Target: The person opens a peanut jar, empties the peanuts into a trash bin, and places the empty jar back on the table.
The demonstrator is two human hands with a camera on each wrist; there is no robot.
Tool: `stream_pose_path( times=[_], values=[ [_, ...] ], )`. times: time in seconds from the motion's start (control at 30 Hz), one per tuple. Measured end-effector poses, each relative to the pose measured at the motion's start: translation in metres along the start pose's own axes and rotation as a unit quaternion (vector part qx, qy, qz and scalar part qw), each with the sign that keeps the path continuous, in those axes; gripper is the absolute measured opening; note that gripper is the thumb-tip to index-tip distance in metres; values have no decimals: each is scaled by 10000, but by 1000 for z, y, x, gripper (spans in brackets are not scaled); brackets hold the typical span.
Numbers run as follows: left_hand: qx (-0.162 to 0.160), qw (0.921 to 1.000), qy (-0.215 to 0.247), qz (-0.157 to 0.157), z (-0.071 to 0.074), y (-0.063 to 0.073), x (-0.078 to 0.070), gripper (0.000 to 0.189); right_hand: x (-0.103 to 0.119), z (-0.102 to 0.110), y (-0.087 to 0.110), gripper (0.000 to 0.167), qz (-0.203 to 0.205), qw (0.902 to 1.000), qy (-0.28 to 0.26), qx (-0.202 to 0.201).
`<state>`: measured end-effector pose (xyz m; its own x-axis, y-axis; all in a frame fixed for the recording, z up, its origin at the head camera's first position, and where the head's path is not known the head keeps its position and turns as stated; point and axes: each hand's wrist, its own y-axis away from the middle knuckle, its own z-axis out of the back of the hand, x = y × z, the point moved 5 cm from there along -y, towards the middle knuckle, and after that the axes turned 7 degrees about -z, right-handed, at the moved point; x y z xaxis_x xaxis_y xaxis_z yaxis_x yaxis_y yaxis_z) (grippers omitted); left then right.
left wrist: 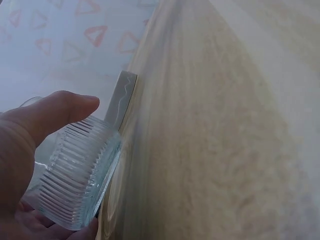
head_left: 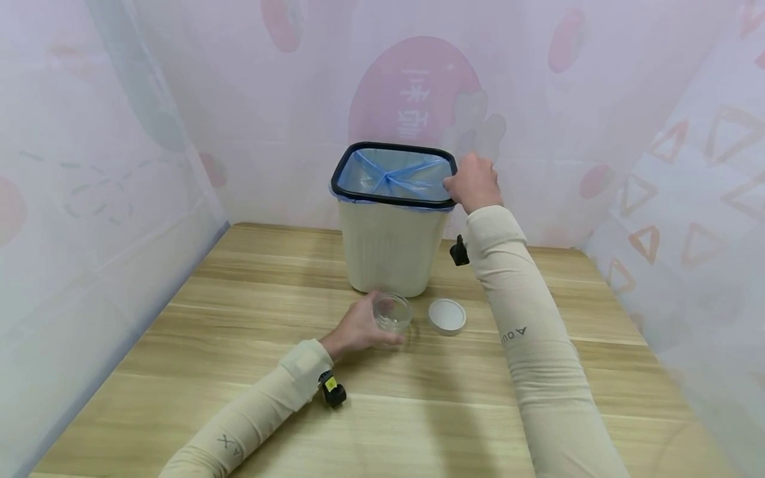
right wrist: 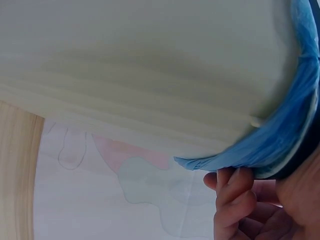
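Note:
Near the table's middle, my left hand point(head_left: 358, 326) grips a clear glass jar point(head_left: 392, 316) around its side. Vertical ribs run along the jar's wall point(left wrist: 77, 175) in the left wrist view, and the thumb lies across it. My right hand point(head_left: 476, 183) holds the right side of the black rim point(head_left: 391, 200) on a cream trash bin point(head_left: 391, 249). A blue bag point(head_left: 364, 174) lines the bin, its edge folded out under the rim. From the right wrist view, curled fingers point(right wrist: 235, 197) press against the bag's folded edge point(right wrist: 260, 147).
A round white lid point(head_left: 447, 315) lies on the wooden table point(head_left: 251, 299), right of the jar and in front of the bin. Printed white sheets point(head_left: 239, 99) hang behind and at both sides. A black wrist camera point(head_left: 459, 251) sits on the right forearm.

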<state>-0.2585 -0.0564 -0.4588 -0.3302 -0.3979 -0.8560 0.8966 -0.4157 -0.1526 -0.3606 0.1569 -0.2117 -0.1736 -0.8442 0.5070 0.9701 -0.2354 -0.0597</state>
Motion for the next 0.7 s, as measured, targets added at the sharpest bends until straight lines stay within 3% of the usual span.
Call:
stream_pose_path(
  times=[0.7],
  values=[
    [145, 9982, -291, -510, 5, -2, 6, 93, -3, 4, 0, 24, 100, 9998, 70, -126]
  ],
)
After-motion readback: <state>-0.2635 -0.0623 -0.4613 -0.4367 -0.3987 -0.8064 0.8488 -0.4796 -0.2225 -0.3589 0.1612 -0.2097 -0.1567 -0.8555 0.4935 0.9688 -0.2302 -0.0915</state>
